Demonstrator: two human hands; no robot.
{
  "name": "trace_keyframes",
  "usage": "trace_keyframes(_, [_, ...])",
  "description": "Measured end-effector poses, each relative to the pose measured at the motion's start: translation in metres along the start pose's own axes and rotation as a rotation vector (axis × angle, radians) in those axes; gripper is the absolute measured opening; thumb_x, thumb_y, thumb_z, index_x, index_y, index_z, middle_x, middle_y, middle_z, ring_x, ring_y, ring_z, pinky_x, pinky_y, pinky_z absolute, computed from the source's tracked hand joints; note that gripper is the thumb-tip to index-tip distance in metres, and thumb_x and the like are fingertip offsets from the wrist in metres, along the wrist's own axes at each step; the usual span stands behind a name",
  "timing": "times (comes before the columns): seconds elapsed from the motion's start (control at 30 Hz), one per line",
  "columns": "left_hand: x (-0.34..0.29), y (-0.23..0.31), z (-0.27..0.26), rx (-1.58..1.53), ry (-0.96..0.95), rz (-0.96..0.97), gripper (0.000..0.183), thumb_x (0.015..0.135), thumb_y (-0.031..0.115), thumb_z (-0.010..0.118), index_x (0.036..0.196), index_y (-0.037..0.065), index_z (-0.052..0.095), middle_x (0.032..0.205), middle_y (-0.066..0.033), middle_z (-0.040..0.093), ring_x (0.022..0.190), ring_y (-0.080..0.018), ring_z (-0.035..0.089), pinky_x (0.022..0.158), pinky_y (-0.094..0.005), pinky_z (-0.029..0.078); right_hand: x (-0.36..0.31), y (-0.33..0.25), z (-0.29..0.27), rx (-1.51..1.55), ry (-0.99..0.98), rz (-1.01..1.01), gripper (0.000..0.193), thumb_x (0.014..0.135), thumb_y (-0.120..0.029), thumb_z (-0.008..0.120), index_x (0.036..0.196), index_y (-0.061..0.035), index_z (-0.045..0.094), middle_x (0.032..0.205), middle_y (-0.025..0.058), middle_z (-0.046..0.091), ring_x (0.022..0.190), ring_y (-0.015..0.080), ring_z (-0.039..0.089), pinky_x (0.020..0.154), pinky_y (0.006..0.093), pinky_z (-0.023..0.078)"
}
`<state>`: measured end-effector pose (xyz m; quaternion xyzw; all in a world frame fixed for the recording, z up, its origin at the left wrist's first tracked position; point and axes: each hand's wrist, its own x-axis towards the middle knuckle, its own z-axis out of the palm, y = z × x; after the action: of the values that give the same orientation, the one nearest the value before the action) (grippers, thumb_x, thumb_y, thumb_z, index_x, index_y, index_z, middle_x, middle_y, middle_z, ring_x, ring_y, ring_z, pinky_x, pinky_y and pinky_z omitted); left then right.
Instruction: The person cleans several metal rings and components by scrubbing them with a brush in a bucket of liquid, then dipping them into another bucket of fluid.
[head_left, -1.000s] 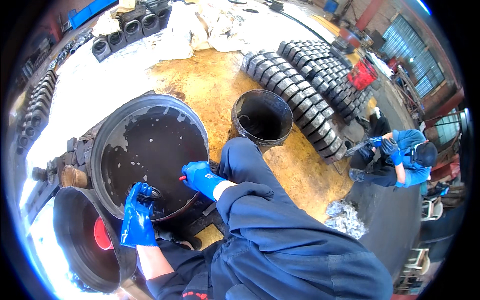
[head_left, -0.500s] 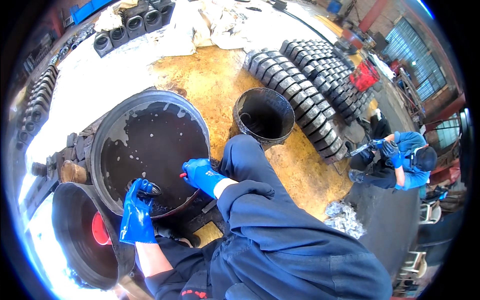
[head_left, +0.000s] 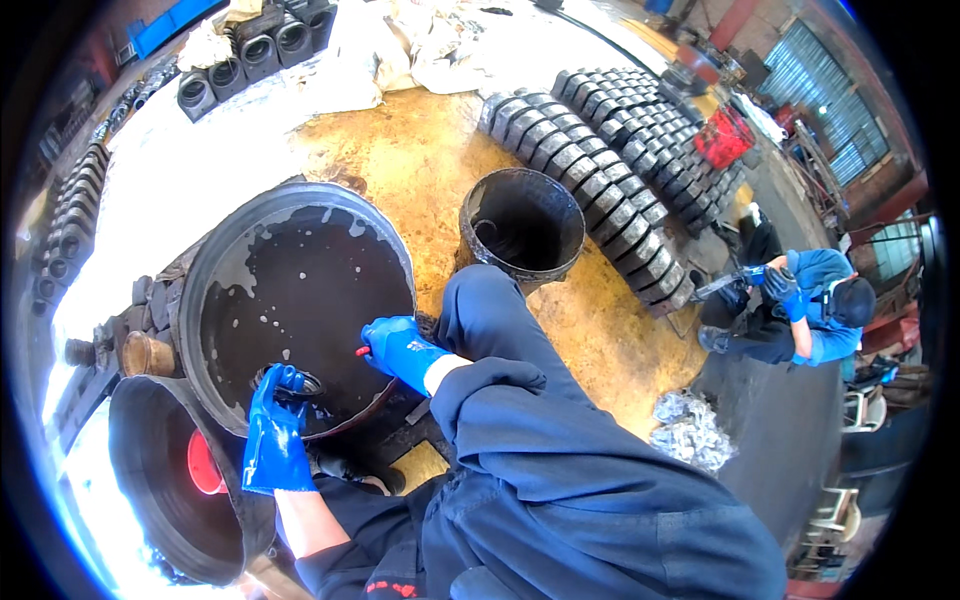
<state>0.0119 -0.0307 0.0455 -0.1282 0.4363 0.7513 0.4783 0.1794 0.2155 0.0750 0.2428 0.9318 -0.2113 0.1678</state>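
Head view, left hand (head_left: 277, 428) clamped on dark ring (head_left: 296, 385) in basin (head_left: 215, 270), right hand (head_left: 400, 350) gripping red-tipped tool (head_left: 362, 351).

Left hand (head_left: 275, 425) in a blue glove is reaching forward, fingers curled; right hand (head_left: 400, 350), gloved too, is gripping, wrist bent inward.

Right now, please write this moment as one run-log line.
left hand: holds dark ring in basin | right hand: grips red tool | bucket: beside
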Motion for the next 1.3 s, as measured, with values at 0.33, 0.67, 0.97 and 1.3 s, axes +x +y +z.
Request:
trace_keyframes(0.33, [-0.029, -0.006, 0.042, -0.019, 0.237, 0.053, 0.011, 0.091, 0.018, 0.083, 0.096, 0.011, 0.075, 0.091, -0.0053, 0.076, 0.083, -0.0225, 0.073, 0.083, -0.0396, 0.063, 0.001, 0.008, 0.017, 0.037, 0.097, -0.015, 0.027, 0.092, -0.032, 0.074, 0.114, -0.0174, 0.081, 0.118, 0.0112, 0.078, 0.112, 0.0337, 0.075, 0.093, 0.0486, 0.06])
trace_keyframes(0.67, [-0.045, -0.008, 0.063, 0.285, 0.021, 0.442, 0.033, 0.098, 0.007, 0.068, 0.128, -0.008, 0.066, 0.113, -0.0142, 0.075, 0.104, -0.0271, 0.074, 0.097, -0.0371, 0.058, 0.013, 0.028, 0.044, -0.056, 0.564, -0.186, 0.015, 0.081, -0.033, 0.075, 0.083, -0.0182, 0.077, 0.083, 0.0094, 0.075, 0.079, 0.0326, 0.075, 0.07, 0.048, 0.06])
trace_keyframes(0.97, [-0.073, 0.01, 0.059, 0.55, 0.145, 0.5, 0.027, 0.099, 0.013, 0.074, 0.122, -0.002, 0.071, 0.104, -0.0102, 0.077, 0.095, -0.0192, 0.073, 0.092, -0.0318, 0.055, 0.015, 0.015, 0.041, -0.071, 0.235, -0.116, 0.025, 0.094, -0.041, 0.071, 0.106, -0.0196, 0.076, 0.107, 0.0111, 0.076, 0.099, 0.0344, 0.076, 0.085, 0.0501, 0.061])
trace_keyframes(1.3, [-0.058, 0.002, 0.053, 0.658, 0.208, 0.42, 0.03, 0.098, 0.014, 0.072, 0.122, -0.005, 0.071, 0.103, -0.013, 0.078, 0.093, -0.0227, 0.074, 0.094, -0.034, 0.057, 0.012, 0.01, 0.032, -0.11, 0.14, -0.064, 0.029, 0.097, -0.043, 0.068, 0.114, -0.0202, 0.074, 0.116, 0.0113, 0.075, 0.107, 0.0338, 0.075, 0.091, 0.0489, 0.06])
